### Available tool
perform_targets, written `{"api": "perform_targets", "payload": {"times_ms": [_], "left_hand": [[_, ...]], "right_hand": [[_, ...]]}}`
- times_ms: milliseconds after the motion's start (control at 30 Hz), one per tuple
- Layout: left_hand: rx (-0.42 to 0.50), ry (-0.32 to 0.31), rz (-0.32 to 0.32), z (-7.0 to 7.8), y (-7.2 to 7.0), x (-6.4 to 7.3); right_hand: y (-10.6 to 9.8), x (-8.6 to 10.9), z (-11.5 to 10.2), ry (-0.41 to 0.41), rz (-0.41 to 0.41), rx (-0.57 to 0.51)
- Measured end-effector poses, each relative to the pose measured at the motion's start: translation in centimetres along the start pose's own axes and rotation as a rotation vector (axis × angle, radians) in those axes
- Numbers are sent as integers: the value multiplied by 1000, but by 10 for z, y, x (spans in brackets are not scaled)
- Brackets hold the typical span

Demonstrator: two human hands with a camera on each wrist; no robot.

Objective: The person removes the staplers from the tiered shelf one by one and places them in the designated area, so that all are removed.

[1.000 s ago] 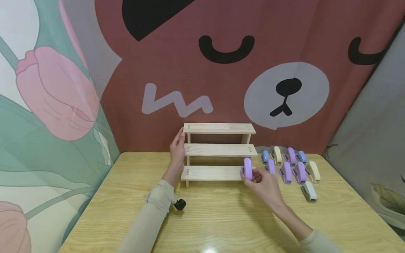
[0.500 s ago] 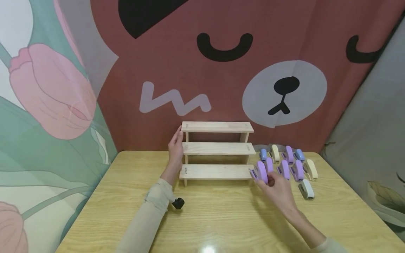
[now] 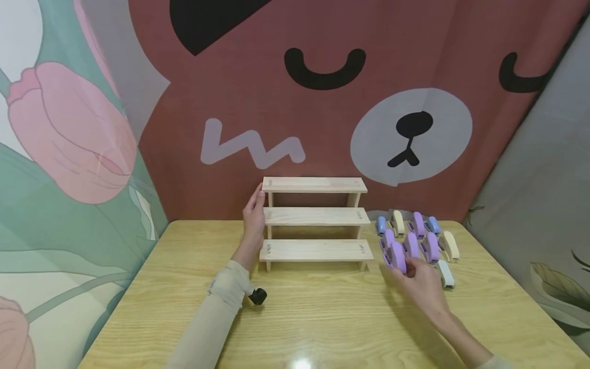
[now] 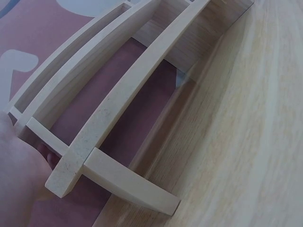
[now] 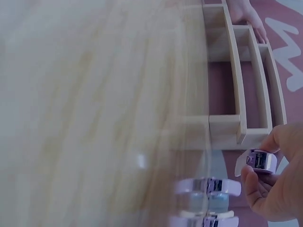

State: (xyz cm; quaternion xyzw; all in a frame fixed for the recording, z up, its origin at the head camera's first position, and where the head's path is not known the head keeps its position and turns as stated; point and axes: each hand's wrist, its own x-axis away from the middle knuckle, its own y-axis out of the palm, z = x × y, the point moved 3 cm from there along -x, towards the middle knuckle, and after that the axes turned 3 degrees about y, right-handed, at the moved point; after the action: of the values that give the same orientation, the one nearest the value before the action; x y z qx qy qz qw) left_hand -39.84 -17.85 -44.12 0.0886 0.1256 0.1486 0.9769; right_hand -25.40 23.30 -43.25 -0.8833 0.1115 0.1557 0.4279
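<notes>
A three-tier wooden step shelf (image 3: 315, 250) stands on the table against the cloth backdrop. My left hand (image 3: 253, 220) rests on the shelf's left side, its fingers extended along the upper uprights; part of that hand (image 4: 21, 175) shows in the left wrist view. To the right of the lowest tier, my right hand (image 3: 424, 284) pinches a small purple stapler (image 3: 398, 258) between thumb and fingers. The stapler (image 5: 261, 161) has its metal part facing the right wrist camera. Behind it, a purple stapler (image 3: 387, 238) is partly hidden in the head view.
Right of the shelf, several mini staplers stand in loose rows: purple (image 3: 430, 247), blue (image 3: 433, 225), cream (image 3: 450, 246) and white (image 3: 445, 274). Near my left wrist is a small black device (image 3: 258, 296). The cloth backdrop (image 3: 230, 200) rises directly behind the table.
My right hand has carried the purple stapler rightward from the lowest tier's right end, to in front of the stapler group. My left hand stays at the shelf's side; the head view has shifted slightly.
</notes>
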Motion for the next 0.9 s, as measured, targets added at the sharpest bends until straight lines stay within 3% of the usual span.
{"api": "perform_targets", "payload": {"times_ms": [633,900], "left_hand": [[-2,-6,6,-1,-1,0],[3,-1,-1,-2,0,0]], "right_hand": [[-16,5,42,100,-137,63],[-22,5,47,124,-140,87]]}}
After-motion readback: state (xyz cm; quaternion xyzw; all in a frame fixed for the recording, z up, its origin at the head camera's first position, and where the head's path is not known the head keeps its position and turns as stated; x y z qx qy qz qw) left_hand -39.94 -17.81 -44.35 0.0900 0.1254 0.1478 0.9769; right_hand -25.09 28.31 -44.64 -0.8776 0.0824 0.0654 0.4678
